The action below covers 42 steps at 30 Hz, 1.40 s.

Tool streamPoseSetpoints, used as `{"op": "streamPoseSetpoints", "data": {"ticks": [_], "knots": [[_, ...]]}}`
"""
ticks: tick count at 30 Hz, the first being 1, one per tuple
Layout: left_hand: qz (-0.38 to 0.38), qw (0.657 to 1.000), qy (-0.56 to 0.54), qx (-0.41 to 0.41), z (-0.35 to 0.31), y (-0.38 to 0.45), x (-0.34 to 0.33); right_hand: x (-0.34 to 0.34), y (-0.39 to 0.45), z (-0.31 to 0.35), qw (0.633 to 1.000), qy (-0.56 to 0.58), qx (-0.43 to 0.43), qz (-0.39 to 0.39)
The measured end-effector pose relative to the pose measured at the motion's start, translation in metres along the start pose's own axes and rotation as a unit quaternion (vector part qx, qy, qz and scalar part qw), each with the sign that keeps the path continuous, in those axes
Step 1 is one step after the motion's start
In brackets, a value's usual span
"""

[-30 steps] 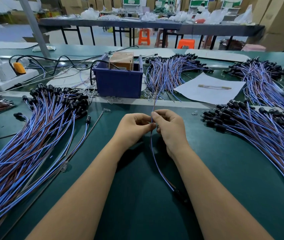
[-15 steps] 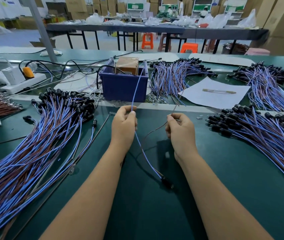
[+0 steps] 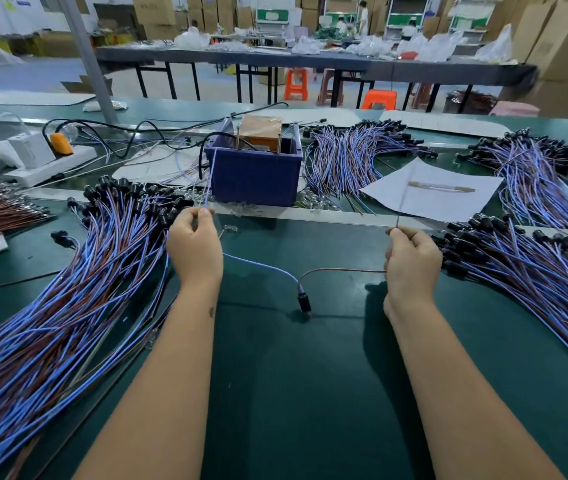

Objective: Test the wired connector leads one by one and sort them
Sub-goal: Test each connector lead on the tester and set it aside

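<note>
One connector lead hangs between my hands over the green mat. My left hand (image 3: 195, 244) pinches its blue wire (image 3: 261, 265), whose free end rises toward the blue bin (image 3: 256, 176). My right hand (image 3: 412, 261) pinches its brown wire (image 3: 341, 271), whose thin end sticks up over the white paper. Both wires meet at the lead's black connector (image 3: 304, 303), which dangles just above the mat between my forearms. A brown block with upright metal pins (image 3: 261, 129) stands in the bin.
Large piles of blue-and-brown leads lie at the left (image 3: 67, 289) and right (image 3: 535, 271), with more piles behind (image 3: 351, 154). A white paper with a pen (image 3: 438, 188) lies right of the bin. A power strip (image 3: 50, 164) sits far left.
My hands have pulled apart sideways, spreading the blue and brown wires. The black connector has lifted and moved toward the middle between them.
</note>
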<state>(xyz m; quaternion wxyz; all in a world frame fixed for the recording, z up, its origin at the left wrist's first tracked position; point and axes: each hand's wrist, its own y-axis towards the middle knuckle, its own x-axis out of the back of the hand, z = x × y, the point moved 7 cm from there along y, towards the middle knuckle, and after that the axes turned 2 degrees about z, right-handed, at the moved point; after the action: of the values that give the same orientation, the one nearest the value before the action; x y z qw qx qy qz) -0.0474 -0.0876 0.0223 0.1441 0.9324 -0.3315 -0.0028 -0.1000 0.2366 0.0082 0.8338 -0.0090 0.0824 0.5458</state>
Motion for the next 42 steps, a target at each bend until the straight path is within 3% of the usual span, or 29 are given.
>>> {"op": "streamPoseSetpoints", "data": {"ticks": [3,6,9,14,19,23,29,35,42], "knots": [[-0.014,0.995,0.093,-0.021,-0.002,0.006,0.012,0.008,0.004,0.009,0.988,-0.147,0.054,-0.009],[-0.055,0.993,0.1,-0.017,-0.004,0.006,0.02,0.012,0.003,0.011,0.981,-0.18,0.065,-0.032],[-0.032,0.997,0.057,-0.031,-0.01,0.0,0.01,0.0,-0.004,0.013,0.981,-0.174,0.088,-0.002],[0.05,0.997,-0.029,-0.052,-0.018,-0.013,-0.015,-0.042,-0.029,0.01,0.981,-0.122,0.102,0.112],[0.049,0.997,-0.042,-0.04,-0.013,-0.011,-0.02,-0.074,-0.038,0.013,0.985,-0.044,0.096,0.134],[-0.001,0.999,-0.038,-0.018,-0.008,-0.005,-0.013,-0.096,-0.038,0.002,0.99,-0.003,0.06,0.128],[0.016,1.0,-0.024,-0.005,0.0,0.001,-0.018,-0.114,-0.032,-0.009,0.99,-0.04,0.053,0.124],[0.055,0.998,-0.002,-0.007,0.001,0.002,-0.024,-0.12,-0.028,-0.012,0.977,-0.107,0.062,0.175],[0.065,0.998,0.003,-0.006,0.003,0.002,-0.025,-0.12,-0.03,-0.009,0.971,-0.106,0.057,0.209]]}}
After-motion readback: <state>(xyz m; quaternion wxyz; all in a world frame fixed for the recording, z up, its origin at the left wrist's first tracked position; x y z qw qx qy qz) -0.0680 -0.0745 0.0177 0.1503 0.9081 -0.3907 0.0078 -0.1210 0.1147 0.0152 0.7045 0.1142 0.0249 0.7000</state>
